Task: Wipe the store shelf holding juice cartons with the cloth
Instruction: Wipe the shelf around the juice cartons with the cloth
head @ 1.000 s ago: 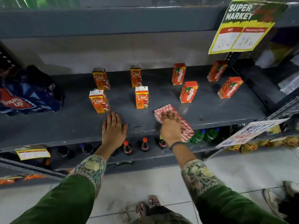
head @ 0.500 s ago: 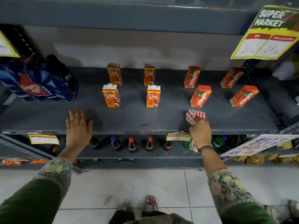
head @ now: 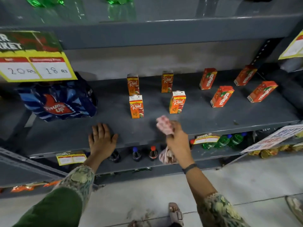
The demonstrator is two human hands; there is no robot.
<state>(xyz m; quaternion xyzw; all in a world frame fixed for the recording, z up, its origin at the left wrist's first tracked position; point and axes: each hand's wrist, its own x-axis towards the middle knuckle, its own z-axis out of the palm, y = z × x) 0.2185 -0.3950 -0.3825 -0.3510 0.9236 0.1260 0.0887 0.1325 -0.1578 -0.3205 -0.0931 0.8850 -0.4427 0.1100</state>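
The grey metal shelf [head: 205, 122] holds several orange Real juice cartons [head: 136, 106] in the middle and several red Maaza cartons [head: 221, 96] to the right, all upright. My right hand [head: 177, 140] grips a red-and-white checked cloth [head: 164, 124] and presses it on the shelf's front strip, just in front of the near right Real carton [head: 177, 102]. A tail of the cloth hangs below the shelf edge. My left hand [head: 101, 141] lies flat with fingers spread on the shelf's front edge, left of the cloth.
A blue Thums Up multipack [head: 57, 102] fills the shelf's left part. Price signs hang at upper left [head: 32, 63] and lower right [head: 275, 136]. Soda bottles [head: 153, 153] stand on the shelf below. Green bottles sit on the shelf above.
My right hand has swept the cloth leftward along the front strip, from before the Maaza cartons to before the Real cartons. The left hand stays planted on the shelf edge; the view has shifted left.
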